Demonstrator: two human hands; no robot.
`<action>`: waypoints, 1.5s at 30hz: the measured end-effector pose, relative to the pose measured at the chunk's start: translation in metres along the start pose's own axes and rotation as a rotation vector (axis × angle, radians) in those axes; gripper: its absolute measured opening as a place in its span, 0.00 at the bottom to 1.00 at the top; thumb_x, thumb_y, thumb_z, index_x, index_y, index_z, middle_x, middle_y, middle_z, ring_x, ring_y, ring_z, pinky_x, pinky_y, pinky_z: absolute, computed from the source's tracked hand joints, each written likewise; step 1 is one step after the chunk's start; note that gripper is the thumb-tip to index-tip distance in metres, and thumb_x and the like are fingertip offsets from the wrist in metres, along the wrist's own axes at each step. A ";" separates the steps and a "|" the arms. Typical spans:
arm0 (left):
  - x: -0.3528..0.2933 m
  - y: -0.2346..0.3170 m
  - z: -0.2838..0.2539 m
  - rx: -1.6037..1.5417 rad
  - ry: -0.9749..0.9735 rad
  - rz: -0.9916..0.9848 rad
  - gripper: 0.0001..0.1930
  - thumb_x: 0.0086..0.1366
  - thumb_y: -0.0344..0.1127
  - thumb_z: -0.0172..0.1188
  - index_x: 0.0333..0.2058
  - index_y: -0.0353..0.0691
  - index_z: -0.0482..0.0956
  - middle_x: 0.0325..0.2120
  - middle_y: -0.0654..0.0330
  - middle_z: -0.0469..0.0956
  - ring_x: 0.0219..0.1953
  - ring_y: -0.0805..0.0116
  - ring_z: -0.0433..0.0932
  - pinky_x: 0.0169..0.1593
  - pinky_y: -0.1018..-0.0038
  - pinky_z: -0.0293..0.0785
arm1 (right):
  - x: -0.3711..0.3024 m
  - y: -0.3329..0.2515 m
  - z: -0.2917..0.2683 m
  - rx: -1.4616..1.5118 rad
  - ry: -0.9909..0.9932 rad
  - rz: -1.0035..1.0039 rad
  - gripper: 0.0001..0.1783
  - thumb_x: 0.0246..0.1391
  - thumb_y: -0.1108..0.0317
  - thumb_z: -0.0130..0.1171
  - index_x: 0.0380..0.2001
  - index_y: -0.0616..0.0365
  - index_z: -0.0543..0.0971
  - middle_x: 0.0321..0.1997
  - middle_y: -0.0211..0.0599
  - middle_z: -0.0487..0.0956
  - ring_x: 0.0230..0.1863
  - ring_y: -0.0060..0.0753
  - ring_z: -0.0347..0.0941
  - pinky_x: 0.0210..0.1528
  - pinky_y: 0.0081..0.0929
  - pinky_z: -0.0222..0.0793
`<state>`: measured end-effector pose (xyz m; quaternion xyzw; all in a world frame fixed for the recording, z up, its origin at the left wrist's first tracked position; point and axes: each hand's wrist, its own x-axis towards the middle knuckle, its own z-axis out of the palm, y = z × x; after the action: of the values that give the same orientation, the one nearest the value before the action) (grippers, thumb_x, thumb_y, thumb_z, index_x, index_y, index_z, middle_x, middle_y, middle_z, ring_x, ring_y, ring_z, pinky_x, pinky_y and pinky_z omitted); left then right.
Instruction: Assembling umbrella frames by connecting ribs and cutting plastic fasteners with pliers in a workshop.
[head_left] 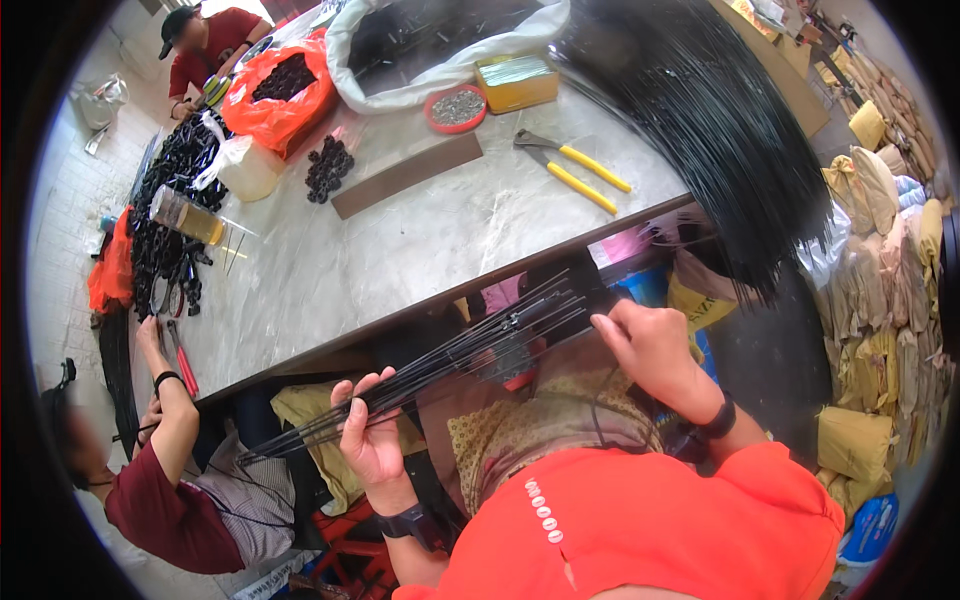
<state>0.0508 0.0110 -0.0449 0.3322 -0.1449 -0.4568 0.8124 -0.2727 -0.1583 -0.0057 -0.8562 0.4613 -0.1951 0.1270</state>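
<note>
My left hand [372,440] is closed around a bundle of thin black rods [445,358], which slants up to the right in front of the table's near edge. The rods fan out a little at their upper right end. Small dark pieces sit partway along them. Just beyond that end, my right hand [645,350] is closed with its fingers curled in, apart from the rods. Whatever its fingertips may hold is hidden or too small to make out. On the table, the nearest tool is a pair of end-cutting pliers [583,190] with yellow handles.
On the grey table [400,245] lie a brown bar [410,176], a pile of black parts [328,168], a red tub [455,129] and a yellow box [525,93]. Long black rods [700,140] overhang its right side. Co-workers [170,510] sit at the left.
</note>
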 end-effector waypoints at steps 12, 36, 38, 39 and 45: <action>-0.010 -0.008 0.020 0.103 -0.187 0.090 0.11 0.60 0.30 0.67 0.39 0.48 0.76 0.44 0.40 0.77 0.55 0.33 0.72 0.62 0.42 0.65 | 0.016 -0.010 0.027 1.303 -0.250 0.608 0.11 0.63 0.64 0.59 0.38 0.63 0.77 0.24 0.36 0.82 0.17 0.19 0.75 0.17 0.15 0.66; -0.040 -0.008 0.027 0.727 -0.483 -0.930 0.09 0.64 0.30 0.62 0.42 0.33 0.82 0.36 0.57 0.84 0.40 0.72 0.81 0.47 0.75 0.75 | 0.157 -0.007 -0.123 1.270 0.141 -0.069 0.24 0.67 0.44 0.47 0.38 0.56 0.76 0.27 0.30 0.79 0.17 0.15 0.69 0.15 0.14 0.64; -0.030 -0.005 0.024 0.687 -0.311 -0.672 0.06 0.64 0.30 0.61 0.34 0.32 0.82 0.28 0.56 0.84 0.31 0.72 0.82 0.38 0.76 0.76 | 0.173 -0.022 -0.135 1.342 0.175 -0.072 0.22 0.69 0.48 0.46 0.36 0.56 0.76 0.24 0.31 0.79 0.15 0.17 0.70 0.14 0.15 0.65; -0.021 -0.001 0.025 0.768 -0.257 -0.564 0.06 0.64 0.30 0.60 0.33 0.33 0.81 0.25 0.57 0.82 0.30 0.71 0.81 0.38 0.74 0.76 | 0.179 -0.032 -0.139 1.299 0.117 -0.095 0.21 0.69 0.49 0.47 0.35 0.56 0.76 0.24 0.30 0.79 0.15 0.17 0.71 0.14 0.14 0.65; 0.004 -0.050 -0.032 1.631 -0.086 0.196 0.12 0.59 0.31 0.66 0.41 0.35 0.78 0.26 0.62 0.79 0.28 0.76 0.76 0.34 0.76 0.71 | 0.186 -0.045 -0.104 1.139 -0.101 -0.070 0.25 0.68 0.47 0.47 0.37 0.60 0.78 0.24 0.30 0.78 0.16 0.14 0.67 0.15 0.14 0.66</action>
<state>0.0380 0.0025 -0.1023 0.7862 -0.4907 -0.1474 0.3455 -0.1936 -0.2940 0.1452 -0.6758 0.2481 -0.3757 0.5836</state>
